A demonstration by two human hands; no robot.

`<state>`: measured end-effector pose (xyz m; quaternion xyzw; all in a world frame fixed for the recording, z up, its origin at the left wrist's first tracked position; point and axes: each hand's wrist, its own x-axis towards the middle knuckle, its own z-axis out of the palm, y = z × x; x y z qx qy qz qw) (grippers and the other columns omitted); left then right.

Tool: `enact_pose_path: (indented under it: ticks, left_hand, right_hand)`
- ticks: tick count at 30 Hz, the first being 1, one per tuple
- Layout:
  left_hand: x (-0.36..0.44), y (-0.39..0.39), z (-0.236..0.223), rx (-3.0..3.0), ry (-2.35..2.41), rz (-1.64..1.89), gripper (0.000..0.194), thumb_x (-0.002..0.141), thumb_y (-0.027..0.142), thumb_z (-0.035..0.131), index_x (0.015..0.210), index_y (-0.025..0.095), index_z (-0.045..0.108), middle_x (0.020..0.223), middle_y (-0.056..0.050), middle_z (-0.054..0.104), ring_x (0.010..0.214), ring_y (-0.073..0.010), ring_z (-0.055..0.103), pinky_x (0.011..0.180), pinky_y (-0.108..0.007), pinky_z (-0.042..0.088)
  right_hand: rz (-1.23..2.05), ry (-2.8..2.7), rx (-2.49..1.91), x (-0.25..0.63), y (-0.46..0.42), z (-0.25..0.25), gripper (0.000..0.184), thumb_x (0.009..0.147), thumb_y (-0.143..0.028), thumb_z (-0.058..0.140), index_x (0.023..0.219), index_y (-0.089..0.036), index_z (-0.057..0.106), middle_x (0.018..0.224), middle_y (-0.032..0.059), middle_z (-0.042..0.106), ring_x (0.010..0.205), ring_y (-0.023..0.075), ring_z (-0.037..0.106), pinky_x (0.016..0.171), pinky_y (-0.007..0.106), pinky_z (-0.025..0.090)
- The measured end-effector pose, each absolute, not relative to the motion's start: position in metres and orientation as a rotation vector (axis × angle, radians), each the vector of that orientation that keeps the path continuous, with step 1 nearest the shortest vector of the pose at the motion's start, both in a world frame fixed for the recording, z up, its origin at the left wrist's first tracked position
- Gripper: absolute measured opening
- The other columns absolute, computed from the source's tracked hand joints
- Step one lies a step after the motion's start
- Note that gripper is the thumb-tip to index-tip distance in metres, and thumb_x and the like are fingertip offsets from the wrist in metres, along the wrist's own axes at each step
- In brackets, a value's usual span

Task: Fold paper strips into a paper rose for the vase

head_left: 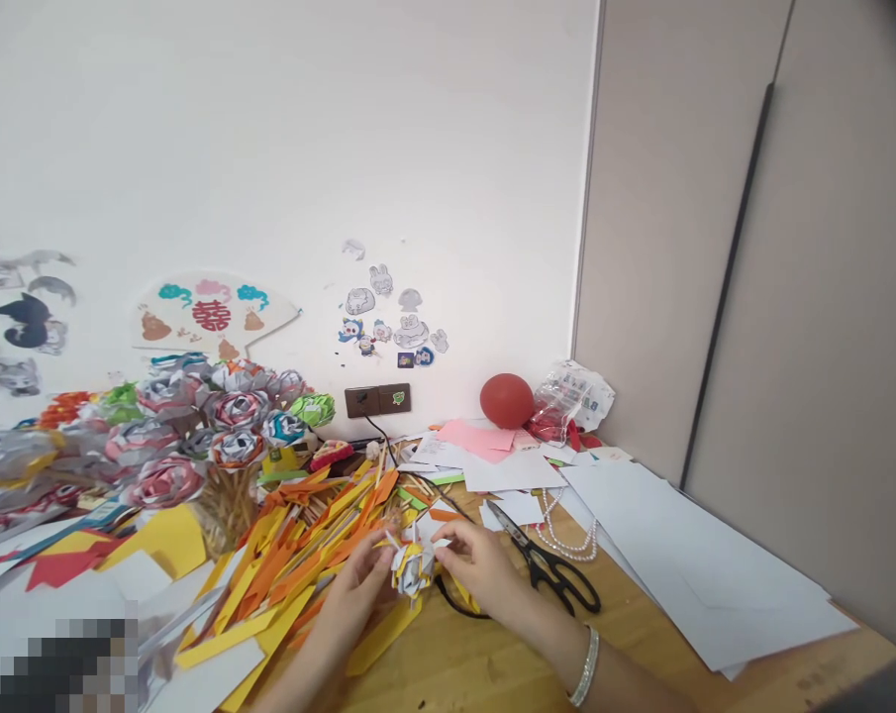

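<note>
A white and yellow paper flower (pixel 413 571) is held between my two hands above the wooden table. My left hand (pixel 364 574) pinches it from the left side, fingers closed on its edge. On the other side my right hand (pixel 477 562) grips the flower's upper right with thumb and fingertips, close to a white paper tip. A bracelet (pixel 585 667) circles the right wrist. Orange and yellow paper strips (pixel 291 535) lie in a heap just left of my hands. Black-handled scissors (pixel 544 560) rest to the right, blades pointing away.
Several finished paper flowers (pixel 240 408) crowd the left side. White sheets (pixel 707 555) cover the right, beside a string of beads (pixel 566 545). A red balloon (pixel 507 400) sits by the wall, near pink paper (pixel 477 437). A black cable (pixel 382 434) runs from the wall socket (pixel 377 400).
</note>
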<state>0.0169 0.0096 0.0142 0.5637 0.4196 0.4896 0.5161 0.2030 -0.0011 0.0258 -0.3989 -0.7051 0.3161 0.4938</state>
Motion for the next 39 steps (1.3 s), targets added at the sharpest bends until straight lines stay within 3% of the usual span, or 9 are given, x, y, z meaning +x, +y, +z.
enact_pose_path:
  ticks: [4,8,14,22,32,39]
  left_hand:
    - [0.015,0.002,0.019,1.693,1.119,1.316,0.056,0.073,0.056,0.058,0.117,0.023,0.052,0.119,-0.012,0.058,0.106,-0.0284,0.056,0.077,-0.036,0.052]
    - [0.017,-0.003,0.016,2.007,1.171,1.284,0.054,0.073,0.041,0.064,0.123,0.024,0.05,0.132,-0.014,0.049,0.116,-0.0318,0.049,0.079,-0.039,0.052]
    - [0.014,0.0,0.006,2.282,1.254,1.273,0.046,0.075,0.029,0.062,0.12,0.024,0.053,0.125,-0.013,0.055,0.12,-0.0328,0.047,0.096,-0.048,0.042]
    - [0.013,-0.003,0.008,2.667,1.242,1.318,0.041,0.075,0.017,0.059,0.115,0.027,0.057,0.111,-0.01,0.061,0.107,-0.0278,0.058,0.086,-0.043,0.051]
    - [0.021,-0.011,0.006,2.682,1.257,1.275,0.054,0.078,0.028,0.061,0.129,0.026,0.045,0.119,-0.013,0.056,0.113,-0.0303,0.054,0.089,-0.046,0.05]
    - [0.019,-0.018,0.019,2.747,1.246,1.399,0.045,0.085,0.029,0.051,0.13,0.031,0.046,0.127,-0.011,0.051,0.119,-0.0313,0.048,0.094,-0.051,0.044]
  right_hand:
    - [0.601,-1.713,-1.038,0.205,-0.008,0.035,0.012,0.079,-0.02,0.058,0.089,-0.018,0.063,0.09,0.0042,0.067,0.085,0.0194,0.062,0.078,0.029,0.046]
    - [0.572,-1.707,-1.02,0.204,-0.008,0.035,0.011,0.08,-0.019,0.056,0.09,-0.018,0.062,0.092,0.0045,0.067,0.086,0.0188,0.061,0.079,0.028,0.046]
    - [0.493,-1.75,-0.941,0.198,-0.008,0.027,0.018,0.077,-0.011,0.057,0.092,-0.019,0.062,0.092,0.0037,0.066,0.088,0.0176,0.06,0.081,0.027,0.044]
    - [0.533,-1.687,-0.901,0.201,-0.013,0.038,0.014,0.076,-0.012,0.063,0.088,-0.019,0.063,0.089,0.0017,0.066,0.086,0.0162,0.06,0.08,0.026,0.044]
    - [0.468,-1.636,-0.965,0.195,-0.01,0.032,0.014,0.072,-0.006,0.062,0.079,-0.018,0.063,0.08,0.0015,0.065,0.079,0.0164,0.06,0.075,0.026,0.045]
    - [0.256,-1.699,-0.862,0.198,-0.013,0.035,0.014,0.076,-0.008,0.059,0.084,-0.019,0.064,0.083,0.0024,0.066,0.082,0.0168,0.058,0.075,0.027,0.044]
